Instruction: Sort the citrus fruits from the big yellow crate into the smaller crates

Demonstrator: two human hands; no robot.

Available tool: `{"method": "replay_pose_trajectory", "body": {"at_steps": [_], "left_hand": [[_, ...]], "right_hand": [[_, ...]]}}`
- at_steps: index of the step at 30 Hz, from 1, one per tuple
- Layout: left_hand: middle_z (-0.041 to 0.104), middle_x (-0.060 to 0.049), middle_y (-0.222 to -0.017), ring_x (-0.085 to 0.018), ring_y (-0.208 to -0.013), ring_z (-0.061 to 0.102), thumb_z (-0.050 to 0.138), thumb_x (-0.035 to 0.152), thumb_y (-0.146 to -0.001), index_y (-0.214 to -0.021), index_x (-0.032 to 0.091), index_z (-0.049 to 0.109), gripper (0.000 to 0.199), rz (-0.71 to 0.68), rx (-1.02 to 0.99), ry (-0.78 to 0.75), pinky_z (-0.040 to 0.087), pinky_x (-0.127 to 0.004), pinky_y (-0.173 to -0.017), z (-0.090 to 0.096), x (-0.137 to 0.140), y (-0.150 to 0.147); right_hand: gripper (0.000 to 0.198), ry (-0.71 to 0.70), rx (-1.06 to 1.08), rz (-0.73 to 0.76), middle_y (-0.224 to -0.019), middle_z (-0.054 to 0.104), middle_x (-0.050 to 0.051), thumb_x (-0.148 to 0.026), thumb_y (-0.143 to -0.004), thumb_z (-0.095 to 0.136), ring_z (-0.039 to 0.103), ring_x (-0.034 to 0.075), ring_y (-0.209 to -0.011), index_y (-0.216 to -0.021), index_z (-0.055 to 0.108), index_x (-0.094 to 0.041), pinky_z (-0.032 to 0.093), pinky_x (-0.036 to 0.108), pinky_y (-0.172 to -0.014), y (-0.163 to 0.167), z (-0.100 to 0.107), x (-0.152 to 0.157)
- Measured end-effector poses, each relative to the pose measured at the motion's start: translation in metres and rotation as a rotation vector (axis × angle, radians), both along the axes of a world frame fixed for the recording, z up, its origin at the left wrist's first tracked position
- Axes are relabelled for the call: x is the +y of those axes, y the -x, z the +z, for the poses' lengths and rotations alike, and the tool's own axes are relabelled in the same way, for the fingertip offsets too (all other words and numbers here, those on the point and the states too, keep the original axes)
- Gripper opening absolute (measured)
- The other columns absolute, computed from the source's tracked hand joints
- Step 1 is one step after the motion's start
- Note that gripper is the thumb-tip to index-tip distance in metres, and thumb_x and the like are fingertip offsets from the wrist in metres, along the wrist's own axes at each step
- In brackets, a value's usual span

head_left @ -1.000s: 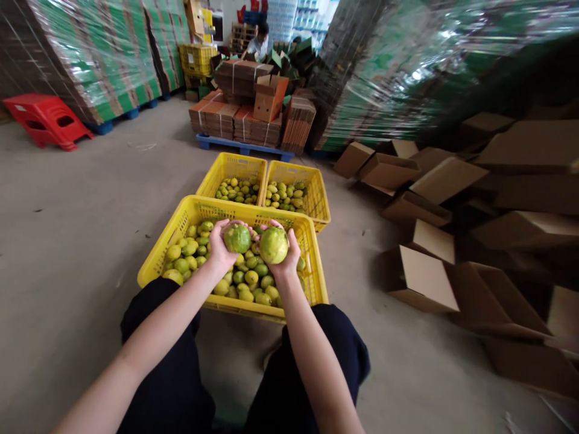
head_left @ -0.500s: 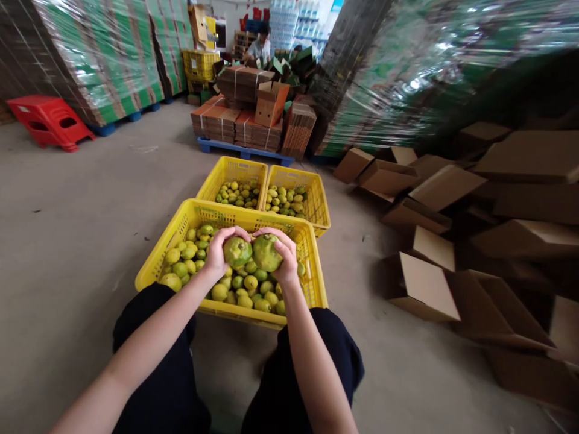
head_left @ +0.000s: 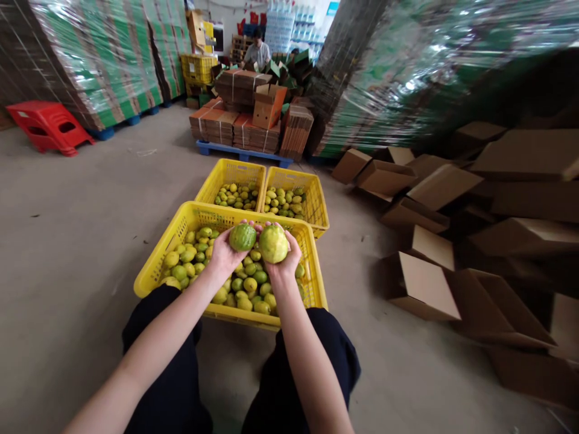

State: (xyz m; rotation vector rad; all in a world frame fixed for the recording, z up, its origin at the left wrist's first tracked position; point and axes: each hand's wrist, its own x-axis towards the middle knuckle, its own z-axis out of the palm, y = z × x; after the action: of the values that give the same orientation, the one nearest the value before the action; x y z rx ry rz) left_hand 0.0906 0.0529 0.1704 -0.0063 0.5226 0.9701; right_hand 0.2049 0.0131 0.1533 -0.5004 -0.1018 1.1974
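Observation:
My left hand (head_left: pixel 225 252) holds a green lemon (head_left: pixel 243 237), cupped from below and the side. In my right hand (head_left: pixel 287 263) rests a larger, paler yellow-green lemon (head_left: pixel 274 243), with the fingers behind it. The two fruits are side by side, a small gap between them, above a large yellow crate (head_left: pixel 149 265). Many green and yellow lemons (head_left: pixel 250 284) lie inside that crate, partly hidden by my hands and forearms. The crate stands between my knees and the two smaller crates.
Two smaller yellow crates (head_left: pixel 321 205) with lemons stand just beyond. Open cardboard boxes (head_left: pixel 427 283) pile up on the right. Flat cartons sit on a blue pallet (head_left: pixel 244 152), a person (head_left: pixel 259 53) behind them. A red stool (head_left: pixel 49 126) is at left, near wrapped pallet stacks (head_left: pixel 104 54).
Both hands have turned so the palms face more upward, and the lemons have rolled over with them, showing other sides. The fruits now sit slightly farther apart.

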Motion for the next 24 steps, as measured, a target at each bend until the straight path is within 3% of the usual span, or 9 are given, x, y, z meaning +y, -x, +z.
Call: {"method": "replay_pose_trajectory", "body": {"at_steps": [6,11,17,24], "left_hand": [[0.070,-0.006,-0.071,-0.019,-0.073,0.070,0.043,0.020,-0.078,-0.086,0.017,0.067,0.026,0.131,-0.069,0.070,0.058,-0.032,-0.074,-0.009,-0.002,-0.016],[0.068,-0.003,-0.068,-0.015,-0.070,0.068,0.036,0.022,-0.082,-0.073,0.020,0.063,0.028,0.228,-0.087,0.033,0.056,-0.027,-0.074,-0.021,-0.002,-0.038],[0.069,-0.004,-0.078,-0.015,-0.080,0.067,0.039,0.028,-0.083,-0.069,0.020,0.062,0.028,0.243,0.054,-0.022,0.054,-0.025,-0.080,-0.023,-0.001,-0.047],[0.068,-0.004,-0.072,-0.015,-0.076,0.067,0.031,0.024,-0.085,-0.072,0.019,0.064,0.036,0.245,-0.054,-0.015,0.055,-0.025,-0.079,-0.025,0.000,-0.045]], "right_hand": [[0.028,0.005,0.178,-0.054,-0.093,0.075,0.002,-0.031,-0.073,0.052,0.071,0.021,-0.096,-0.095,0.066,-0.022,0.055,0.040,-0.093,0.004,-0.007,-0.002],[0.027,-0.001,0.114,-0.117,-0.089,0.075,0.001,-0.027,-0.069,0.051,0.071,0.019,-0.090,-0.092,0.066,-0.023,0.052,0.040,-0.098,0.013,-0.012,0.007],[0.025,0.001,0.085,-0.154,-0.087,0.074,0.001,-0.029,-0.068,0.051,0.070,0.019,-0.091,-0.088,0.065,-0.024,0.050,0.041,-0.102,0.011,-0.017,0.012],[0.020,-0.005,0.077,-0.137,-0.086,0.074,0.000,-0.028,-0.070,0.051,0.069,0.017,-0.087,-0.084,0.065,-0.024,0.050,0.037,-0.100,0.013,-0.017,0.012]]}}
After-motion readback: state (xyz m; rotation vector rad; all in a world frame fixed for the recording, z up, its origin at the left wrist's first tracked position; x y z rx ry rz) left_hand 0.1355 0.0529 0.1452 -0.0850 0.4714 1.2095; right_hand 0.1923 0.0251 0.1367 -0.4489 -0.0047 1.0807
